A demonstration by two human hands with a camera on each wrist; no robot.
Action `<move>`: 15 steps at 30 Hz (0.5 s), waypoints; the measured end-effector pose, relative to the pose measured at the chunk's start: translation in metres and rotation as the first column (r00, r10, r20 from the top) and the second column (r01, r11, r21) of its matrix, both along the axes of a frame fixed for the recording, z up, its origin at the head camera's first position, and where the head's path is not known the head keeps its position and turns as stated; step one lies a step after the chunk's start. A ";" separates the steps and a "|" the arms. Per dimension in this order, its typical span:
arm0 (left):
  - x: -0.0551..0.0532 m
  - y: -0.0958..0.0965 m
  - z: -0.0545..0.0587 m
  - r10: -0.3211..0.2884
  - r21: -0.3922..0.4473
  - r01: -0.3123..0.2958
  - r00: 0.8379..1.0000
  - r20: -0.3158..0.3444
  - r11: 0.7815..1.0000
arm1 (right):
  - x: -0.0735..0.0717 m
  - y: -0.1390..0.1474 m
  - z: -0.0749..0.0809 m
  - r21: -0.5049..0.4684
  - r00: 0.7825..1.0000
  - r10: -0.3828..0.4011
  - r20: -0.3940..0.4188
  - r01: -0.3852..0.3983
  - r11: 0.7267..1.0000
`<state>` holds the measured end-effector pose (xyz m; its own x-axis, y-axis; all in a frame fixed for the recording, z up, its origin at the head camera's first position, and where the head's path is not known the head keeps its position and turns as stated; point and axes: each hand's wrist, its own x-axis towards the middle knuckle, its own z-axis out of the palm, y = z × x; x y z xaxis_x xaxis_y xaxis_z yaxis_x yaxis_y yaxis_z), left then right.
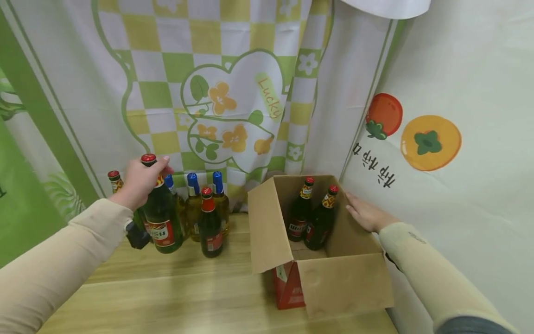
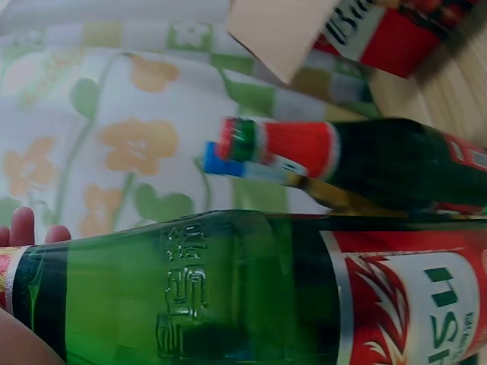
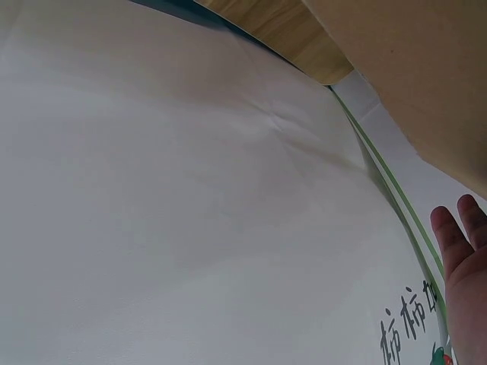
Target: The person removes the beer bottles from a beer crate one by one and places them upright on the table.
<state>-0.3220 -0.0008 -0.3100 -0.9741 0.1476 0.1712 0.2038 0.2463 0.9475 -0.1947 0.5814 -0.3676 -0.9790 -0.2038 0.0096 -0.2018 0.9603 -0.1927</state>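
Note:
My left hand [image 1: 137,181] grips a green glass beer bottle [image 1: 163,232] by its neck, just under the red cap. In the left wrist view this bottle [image 2: 213,289] fills the lower part, its red and white label to the right. An open cardboard box [image 1: 271,227] stands on the right, with two green beer bottles [image 1: 298,218] upright inside. Against the box's right side lies my right hand [image 1: 367,214], fingers extended. The right wrist view shows the fingers of that hand [image 3: 468,266] beside the brown cardboard [image 3: 426,84].
Beside the held bottle stand another green bottle [image 1: 210,232] with a red neck label and several blue-capped yellowish bottles [image 1: 193,204]. A further red-capped bottle [image 1: 114,181] is at far left. Patterned curtain [image 1: 233,37] backs the wooden table [image 1: 187,297]; a white wall covering [image 1: 467,222] rises at right.

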 end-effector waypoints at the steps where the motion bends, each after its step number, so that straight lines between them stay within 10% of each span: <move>1: -0.001 0.000 -0.006 0.003 0.001 -0.003 1.000 -0.002 1.000 | 0.000 0.001 0.000 0.005 1.000 0.002 -0.007 -0.002 1.000; 15: -0.014 0.009 -0.072 0.099 -0.008 -0.099 0.995 -0.021 0.995 | 0.002 0.001 -0.001 -0.010 1.000 -0.015 -0.009 0.015 1.000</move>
<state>-0.3364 0.0084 -0.3824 -0.9803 0.0523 0.1903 0.1974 0.2744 0.9411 -0.1929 0.5828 -0.3688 -0.9818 -0.1888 0.0202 -0.1890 0.9613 -0.2007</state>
